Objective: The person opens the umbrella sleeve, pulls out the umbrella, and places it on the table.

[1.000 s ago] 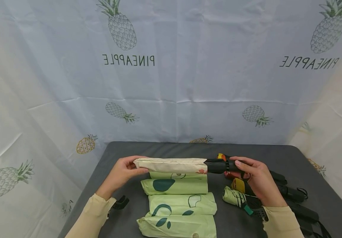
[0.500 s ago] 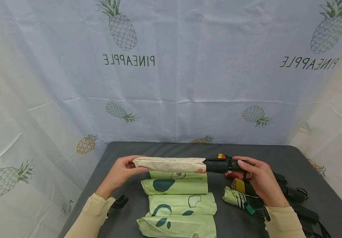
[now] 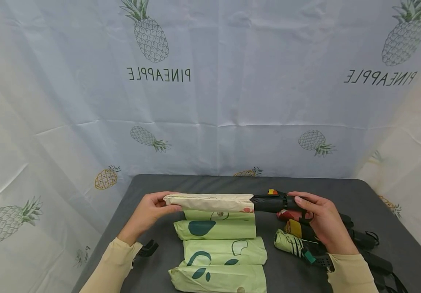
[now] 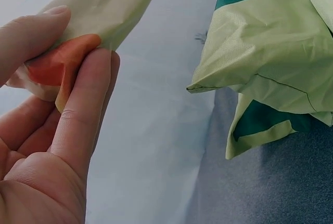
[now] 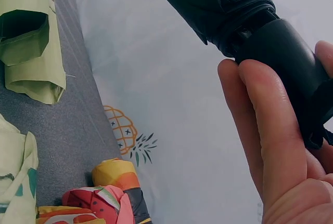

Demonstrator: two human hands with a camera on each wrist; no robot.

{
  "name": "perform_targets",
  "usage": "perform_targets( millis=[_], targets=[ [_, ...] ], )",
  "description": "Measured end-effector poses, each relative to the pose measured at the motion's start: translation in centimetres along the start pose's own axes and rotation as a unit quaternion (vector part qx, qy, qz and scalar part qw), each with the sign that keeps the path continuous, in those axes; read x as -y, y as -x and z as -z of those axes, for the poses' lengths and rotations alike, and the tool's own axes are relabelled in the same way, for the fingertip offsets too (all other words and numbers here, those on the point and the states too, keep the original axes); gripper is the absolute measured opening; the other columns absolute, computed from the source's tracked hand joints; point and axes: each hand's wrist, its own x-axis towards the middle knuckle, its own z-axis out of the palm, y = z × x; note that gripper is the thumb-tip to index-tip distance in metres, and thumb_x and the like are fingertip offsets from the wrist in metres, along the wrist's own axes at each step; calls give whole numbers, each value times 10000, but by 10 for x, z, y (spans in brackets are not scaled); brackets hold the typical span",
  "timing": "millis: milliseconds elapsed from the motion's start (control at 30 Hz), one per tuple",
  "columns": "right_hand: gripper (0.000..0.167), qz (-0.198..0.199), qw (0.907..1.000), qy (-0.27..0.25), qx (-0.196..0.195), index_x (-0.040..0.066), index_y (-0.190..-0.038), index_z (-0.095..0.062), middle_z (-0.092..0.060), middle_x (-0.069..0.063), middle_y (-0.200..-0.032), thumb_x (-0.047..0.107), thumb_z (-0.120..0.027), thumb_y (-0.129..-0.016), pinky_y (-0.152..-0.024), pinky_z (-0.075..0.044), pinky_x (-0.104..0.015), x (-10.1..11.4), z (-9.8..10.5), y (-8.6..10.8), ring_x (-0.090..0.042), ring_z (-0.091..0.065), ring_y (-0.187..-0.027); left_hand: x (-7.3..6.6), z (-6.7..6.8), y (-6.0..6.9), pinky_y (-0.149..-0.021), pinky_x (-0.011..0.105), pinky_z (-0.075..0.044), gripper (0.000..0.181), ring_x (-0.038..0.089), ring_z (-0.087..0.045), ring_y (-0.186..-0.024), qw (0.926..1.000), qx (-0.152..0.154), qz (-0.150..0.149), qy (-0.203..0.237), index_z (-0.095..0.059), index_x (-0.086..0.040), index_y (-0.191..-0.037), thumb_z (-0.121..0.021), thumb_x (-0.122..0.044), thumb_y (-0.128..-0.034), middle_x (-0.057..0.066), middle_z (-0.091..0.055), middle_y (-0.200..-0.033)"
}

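Note:
A black folded umbrella (image 3: 269, 203) is held level above the table, partly inside a cream fabric umbrella sleeve (image 3: 210, 202). My left hand (image 3: 146, 217) pinches the sleeve's left end between thumb and fingers; in the left wrist view an orange patch (image 4: 65, 60) of the cloth shows in that pinch. At the other end my right hand (image 3: 325, 224) grips the umbrella's black handle (image 5: 283, 52). The umbrella's left part is hidden by the sleeve. Below it, several light green sleeves (image 3: 225, 252) with avocado prints lie in a stack of rows.
On the right of the dark grey table (image 3: 155, 185) lie several folded umbrellas, among them a green striped one (image 3: 287, 242), a yellow one (image 3: 293, 228) and a red one (image 3: 287, 215), partly behind my right hand. A pineapple-print curtain (image 3: 217, 89) hangs behind the table.
My right hand has shifted slightly right with the umbrella, and a little more black shows outside the sleeve. The left hand has barely moved, still pinching the sleeve's end.

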Motion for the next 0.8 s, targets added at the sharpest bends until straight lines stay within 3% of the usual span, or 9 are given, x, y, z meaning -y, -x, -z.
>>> perform_targets(
  millis=[133, 267, 400, 567, 700, 800],
  targets=[
    [313, -36, 10000, 24, -32, 146, -1393, -749, -663, 119, -1216, 251, -632, -1123, -675, -359, -373, 0, 2, 0, -175, -482, -872, 1, 1, 0, -919, 403, -662, 441, 157, -777, -1061, 10000, -27, 22, 35, -758, -150, -1366, -867, -175, -939, 30, -781, -1242],
    [303, -25, 10000, -5, -40, 156, -1382, -757, -680, 136, -1218, 250, -624, -1127, -687, -379, -351, 1, 4, 0, -156, -547, -878, 2, 3, 0, -919, 374, -661, 449, 154, -777, -1060, 9999, -62, 63, 81, -752, -127, -1375, -863, -170, -941, 11, -781, -1231],
    [303, 65, 9999, -109, 21, 137, -1385, -753, -701, 147, -1233, 222, -608, -1134, -720, -458, -296, 1, 6, 0, -133, -632, -910, 3, 4, 0, -908, 328, -657, 456, 153, -776, -1063, 9999, -76, 57, 131, -742, -107, -1385, -856, -164, -947, 11, -780, -1229],
    [308, 85, 9997, -223, 83, 133, -1399, -744, -704, 159, -1256, 206, -608, -1133, -849, -596, -229, 1, 10, 0, -113, -747, -969, 4, 6, 0, -938, 387, -660, 453, 162, -776, -1071, 9998, -64, 75, 157, -740, -111, -1389, -851, -167, -953, 15, -782, -1230],
    [314, 84, 9995, -300, 114, 116, -1409, -735, -703, 156, -1261, 192, -601, -1135, -890, -621, -229, 1, 12, 1, -126, -787, -989, 6, 7, -1, -960, 458, -656, 449, 172, -780, -1061, 9998, -39, 90, 179, -739, -109, -1391, -845, -171, -959, 15, -787, -1215],
    [309, 96, 9994, -299, 109, 127, -1400, -744, -709, 161, -1255, 199, -601, -1135, -881, -609, -228, 1, 14, 1, -123, -787, -984, 6, 8, -1, -957, 444, -659, 445, 177, -781, -1063, 9997, -47, 78, 230, -740, -101, -1386, -845, -164, -959, 20, -790, -1210]
  ],
)
